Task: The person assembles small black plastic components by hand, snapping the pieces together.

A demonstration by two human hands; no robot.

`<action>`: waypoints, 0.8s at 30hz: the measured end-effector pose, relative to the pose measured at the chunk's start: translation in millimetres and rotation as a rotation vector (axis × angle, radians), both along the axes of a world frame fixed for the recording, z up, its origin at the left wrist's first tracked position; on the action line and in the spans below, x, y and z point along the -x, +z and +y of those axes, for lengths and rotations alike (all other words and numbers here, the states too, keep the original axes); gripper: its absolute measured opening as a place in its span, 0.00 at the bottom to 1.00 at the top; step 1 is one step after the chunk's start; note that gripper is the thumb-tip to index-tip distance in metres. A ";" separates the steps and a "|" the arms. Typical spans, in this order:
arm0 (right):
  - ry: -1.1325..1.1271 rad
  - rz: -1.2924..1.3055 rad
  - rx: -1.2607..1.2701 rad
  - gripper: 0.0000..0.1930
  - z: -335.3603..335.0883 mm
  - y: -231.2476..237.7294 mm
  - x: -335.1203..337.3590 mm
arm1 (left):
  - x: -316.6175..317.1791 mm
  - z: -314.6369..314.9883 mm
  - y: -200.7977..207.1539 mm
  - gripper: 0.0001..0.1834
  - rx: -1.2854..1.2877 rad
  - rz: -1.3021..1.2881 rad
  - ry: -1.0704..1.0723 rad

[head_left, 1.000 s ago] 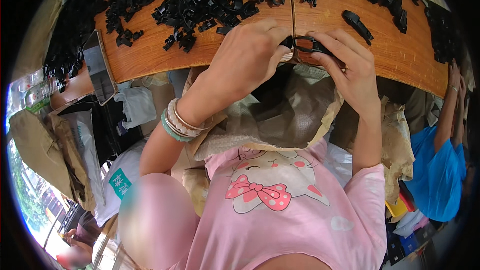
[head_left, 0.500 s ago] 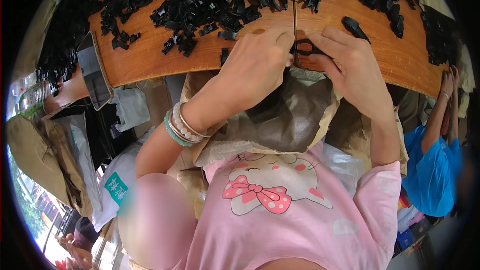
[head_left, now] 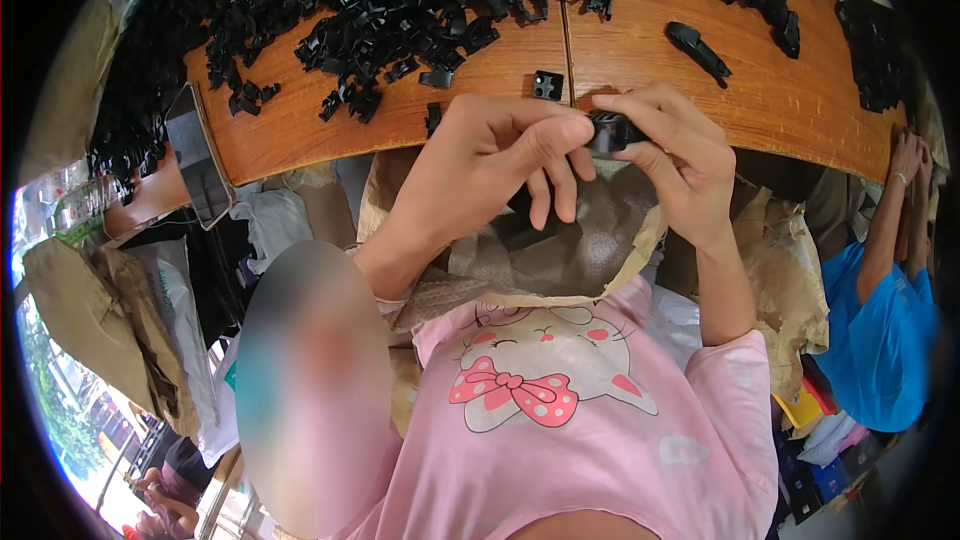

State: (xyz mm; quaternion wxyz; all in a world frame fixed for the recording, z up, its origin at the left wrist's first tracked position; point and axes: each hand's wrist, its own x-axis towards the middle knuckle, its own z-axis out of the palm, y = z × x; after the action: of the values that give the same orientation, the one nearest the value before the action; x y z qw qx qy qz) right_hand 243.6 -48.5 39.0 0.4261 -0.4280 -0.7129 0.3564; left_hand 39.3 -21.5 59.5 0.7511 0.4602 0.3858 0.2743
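Just above the table's near edge, a small glossy black plastic part (head_left: pixel 609 131) sits between my two hands. My right hand (head_left: pixel 682 155) pinches its right side between thumb and fingers. Thumb and forefinger of my left hand (head_left: pixel 505 145) close on its left end, while the other fingers of that hand hang loosely curled below. Beyond my left fingertips lies a small squarish black piece (head_left: pixel 547 85) with round marks on top. A longer curved black part (head_left: pixel 698 52) rests past my right hand.
A large heap of black plastic parts (head_left: pixel 390 25) covers the far side of the wooden table (head_left: pixel 640 65). A phone-like device (head_left: pixel 197 160) leans at the left edge. Below my hands gapes a paper-lined sack (head_left: pixel 560 250). A co-worker in a blue shirt (head_left: pixel 875 330) is at right.
Both hands have come nearer to me, off the tabletop, bringing the black part with them. The squarish piece now shows on the table where my left hand was. The view has shifted slightly.
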 end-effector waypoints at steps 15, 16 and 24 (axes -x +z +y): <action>0.043 -0.434 -0.290 0.18 -10.7 17.5 -2.9 | -10.3 -10.5 -0.8 0.11 0.084 0.012 -0.060; 0.037 -0.408 -0.261 0.18 -9.2 15.3 -3.2 | -10.5 -11.9 -1.0 0.10 0.104 0.018 -0.038; -0.347 -0.638 -0.329 0.15 27.4 -11.2 -47.3 | 53.1 -15.2 -9.0 0.07 -0.481 0.653 0.375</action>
State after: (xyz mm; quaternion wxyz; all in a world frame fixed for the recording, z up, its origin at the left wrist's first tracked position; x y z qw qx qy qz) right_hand 290.9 -21.0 27.8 0.3000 -0.5575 -0.7740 0.0093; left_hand -13.8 -36.7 50.5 0.3990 0.6062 0.6047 0.3280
